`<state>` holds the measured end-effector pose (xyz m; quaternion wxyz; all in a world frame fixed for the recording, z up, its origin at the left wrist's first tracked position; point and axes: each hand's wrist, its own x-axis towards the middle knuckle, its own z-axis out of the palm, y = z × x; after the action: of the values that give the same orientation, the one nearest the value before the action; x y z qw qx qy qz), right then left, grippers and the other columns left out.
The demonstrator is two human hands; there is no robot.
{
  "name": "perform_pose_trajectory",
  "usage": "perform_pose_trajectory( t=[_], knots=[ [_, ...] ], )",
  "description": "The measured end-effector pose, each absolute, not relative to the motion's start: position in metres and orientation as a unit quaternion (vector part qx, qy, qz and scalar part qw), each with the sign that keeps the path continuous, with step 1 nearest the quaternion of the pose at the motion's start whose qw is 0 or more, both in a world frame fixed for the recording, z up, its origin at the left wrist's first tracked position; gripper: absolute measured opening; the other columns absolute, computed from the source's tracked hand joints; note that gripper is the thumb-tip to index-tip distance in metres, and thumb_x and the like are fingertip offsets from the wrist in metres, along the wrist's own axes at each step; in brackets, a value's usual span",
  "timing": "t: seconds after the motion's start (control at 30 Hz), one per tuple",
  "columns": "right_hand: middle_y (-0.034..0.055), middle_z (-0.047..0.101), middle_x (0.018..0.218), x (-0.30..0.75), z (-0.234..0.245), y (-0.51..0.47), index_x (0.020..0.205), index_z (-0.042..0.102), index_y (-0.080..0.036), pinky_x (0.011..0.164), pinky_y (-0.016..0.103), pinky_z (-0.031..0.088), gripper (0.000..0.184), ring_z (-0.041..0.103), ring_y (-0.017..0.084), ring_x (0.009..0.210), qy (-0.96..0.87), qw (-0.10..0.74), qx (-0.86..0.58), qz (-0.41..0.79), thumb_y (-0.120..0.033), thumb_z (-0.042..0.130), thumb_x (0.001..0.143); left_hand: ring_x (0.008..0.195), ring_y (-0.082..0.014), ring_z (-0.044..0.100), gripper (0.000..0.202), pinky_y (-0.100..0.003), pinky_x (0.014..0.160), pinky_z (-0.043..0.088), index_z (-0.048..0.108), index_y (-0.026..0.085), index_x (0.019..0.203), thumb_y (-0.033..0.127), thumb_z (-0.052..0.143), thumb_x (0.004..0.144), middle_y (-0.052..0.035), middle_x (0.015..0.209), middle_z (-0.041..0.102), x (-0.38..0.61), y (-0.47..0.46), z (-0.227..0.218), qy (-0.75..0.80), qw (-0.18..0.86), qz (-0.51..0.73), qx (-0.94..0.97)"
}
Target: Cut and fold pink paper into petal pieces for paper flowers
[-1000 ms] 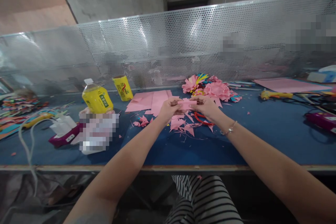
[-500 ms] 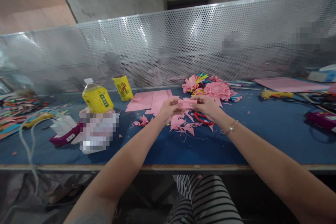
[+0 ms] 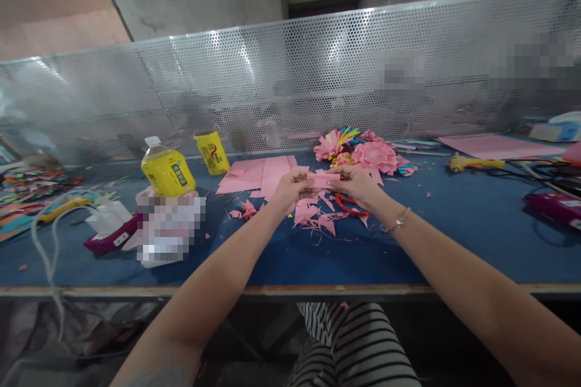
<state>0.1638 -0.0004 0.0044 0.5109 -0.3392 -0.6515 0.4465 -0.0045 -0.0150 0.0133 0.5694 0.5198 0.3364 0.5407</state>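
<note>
A small folded piece of pink paper [image 3: 320, 181] is stretched level between my two hands, above the table. My left hand [image 3: 295, 188] pinches its left end with thumb and fingers. At its right end, my right hand [image 3: 352, 183] has the paper pinched in the same way. Pink paper scraps [image 3: 313, 216] lie just below the hands, with red-handled scissors [image 3: 350, 204] partly hidden by my right hand. Behind my left hand are flat pink paper sheets [image 3: 261, 174]. Crinkled pink paper flowers [image 3: 374, 156] lie beyond my right hand.
On the left stand a yellow-labelled bottle [image 3: 167, 170], a yellow carton [image 3: 213, 153] and a purple power strip [image 3: 115, 236] with white cables. To the right are a yellow glue gun [image 3: 475, 164] and another purple power strip [image 3: 554, 210]. A perforated metal screen [image 3: 254, 84] closes the table's back.
Both hands keep their pinch on the pink paper, almost unmoved. The whole view has shifted very slightly.
</note>
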Motion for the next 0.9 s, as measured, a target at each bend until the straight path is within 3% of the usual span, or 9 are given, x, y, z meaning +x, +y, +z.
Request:
perform_pose_trajectory(
  t=[0.17, 0.3, 0.9],
  knots=[
    [0.0033, 0.061, 0.078, 0.1616, 0.0111, -0.007, 0.081, 0.06, -0.017, 0.066, 0.029, 0.046, 0.024, 0.055, 0.013, 0.068, -0.709, 0.488, -0.37, 0.349, -0.03, 0.06, 0.062, 0.054, -0.0149, 0.062, 0.019, -0.029, 0.056, 0.051, 0.05, 0.013, 0.077, 0.011, 0.06, 0.061, 0.0012, 0.059, 0.058, -0.0009, -0.0178, 0.0128, 0.345, 0.535, 0.535, 0.556],
    [0.0024, 0.059, 0.072, 0.1608, 0.0135, -0.0086, 0.073, 0.06, -0.016, 0.066, 0.028, 0.042, 0.018, 0.053, 0.013, 0.067, -0.752, 0.475, -0.365, 0.276, -0.032, 0.055, 0.068, 0.054, -0.0151, 0.062, 0.019, -0.028, 0.056, 0.052, 0.05, 0.013, 0.077, 0.012, 0.06, 0.061, 0.0018, 0.057, 0.058, 0.0027, -0.0216, 0.0128, 0.35, 0.526, 0.522, 0.573],
    [0.0014, 0.059, 0.062, 0.165, 0.0121, -0.0058, 0.065, 0.062, -0.016, 0.059, 0.027, 0.038, 0.019, 0.05, 0.012, 0.059, -0.763, 0.454, -0.399, 0.23, -0.033, 0.054, 0.067, 0.054, -0.0152, 0.062, 0.017, -0.031, 0.059, 0.052, 0.048, 0.013, 0.073, 0.011, 0.06, 0.061, 0.0024, 0.055, 0.058, 0.0047, -0.019, 0.0099, 0.367, 0.523, 0.499, 0.586]
  ],
)
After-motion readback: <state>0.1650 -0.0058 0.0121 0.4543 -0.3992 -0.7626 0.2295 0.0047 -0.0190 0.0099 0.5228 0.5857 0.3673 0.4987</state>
